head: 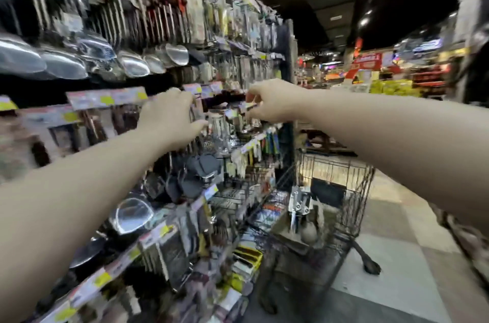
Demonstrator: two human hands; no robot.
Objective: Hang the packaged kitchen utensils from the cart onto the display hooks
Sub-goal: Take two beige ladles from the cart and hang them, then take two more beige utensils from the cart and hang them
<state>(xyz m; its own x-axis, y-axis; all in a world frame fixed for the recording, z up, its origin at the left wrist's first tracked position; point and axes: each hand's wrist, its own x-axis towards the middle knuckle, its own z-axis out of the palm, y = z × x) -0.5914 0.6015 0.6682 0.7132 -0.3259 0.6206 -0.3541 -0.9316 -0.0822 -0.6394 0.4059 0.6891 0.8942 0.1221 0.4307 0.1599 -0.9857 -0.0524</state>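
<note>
Left hand (pixel 172 116) and right hand (pixel 272 101) at display hooks (pixel 239 111); cart (pixel 366 190) holds packaged utensils (pixel 299 206).

We see bare arms only — our left hand (pixel 169 116) on an uncovered left forearm (pixel 79 190), our right hand (pixel 272 103) on an uncovered right forearm (pixel 397 132), outlines slightly blurred.
</note>
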